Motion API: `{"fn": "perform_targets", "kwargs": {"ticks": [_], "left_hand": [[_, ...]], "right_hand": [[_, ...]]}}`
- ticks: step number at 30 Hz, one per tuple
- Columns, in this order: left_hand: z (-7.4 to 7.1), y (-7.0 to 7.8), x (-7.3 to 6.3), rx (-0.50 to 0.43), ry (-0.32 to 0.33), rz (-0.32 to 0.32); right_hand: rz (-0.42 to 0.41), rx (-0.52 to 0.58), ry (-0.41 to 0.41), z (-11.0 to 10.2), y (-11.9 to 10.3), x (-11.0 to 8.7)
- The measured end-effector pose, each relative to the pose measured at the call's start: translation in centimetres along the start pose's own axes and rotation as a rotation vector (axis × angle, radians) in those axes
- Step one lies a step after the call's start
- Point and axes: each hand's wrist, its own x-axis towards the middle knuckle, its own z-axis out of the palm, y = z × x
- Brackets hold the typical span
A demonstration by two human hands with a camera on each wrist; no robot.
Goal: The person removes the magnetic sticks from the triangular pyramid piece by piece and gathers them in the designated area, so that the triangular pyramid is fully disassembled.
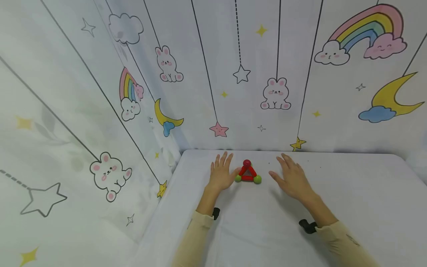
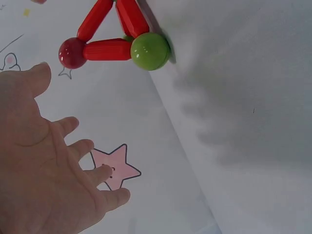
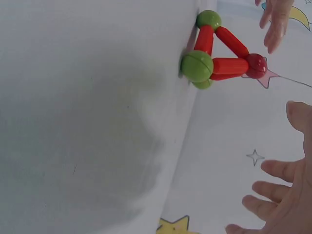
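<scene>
red-green ball-and-stick pyramid [image 1: 247, 178] on white table [image 1: 257, 230], between left hand [image 1: 220, 175] and right hand [image 1: 293, 180]; fingers [image 2: 80, 147] of both spread wide

A white table [image 1: 260, 226] is spread beneath the fingers. On it, between the left fingers [image 1: 222, 159] and the right fingers [image 1: 289, 161], a frame [image 1: 247, 178] of red rods [image 1: 252, 171] is stood on green balls [image 1: 257, 179], topped by a red ball [image 1: 247, 163] and set nearer the left fingers.
</scene>
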Motion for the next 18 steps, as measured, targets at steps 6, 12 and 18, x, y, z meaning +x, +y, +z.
{"fn": "perform_targets", "kwargs": {"ticks": [6,12,18], "left_hand": [[-0.1,0.7,0.2,-0.030,-0.004,0.012],[-0.1,1.2,0.6,-0.134,-0.043,0.011],[-0.1,1.4,0.8,-0.245,-0.074,0.010]], "right_hand": [[0.020,0.025,-0.004,0.5,-0.8,0.5],[-0.001,0.021,-0.035,1.0,-1.5,0.9],[0.004,0.016,-0.056,1.8,-1.7,1.2]]}}
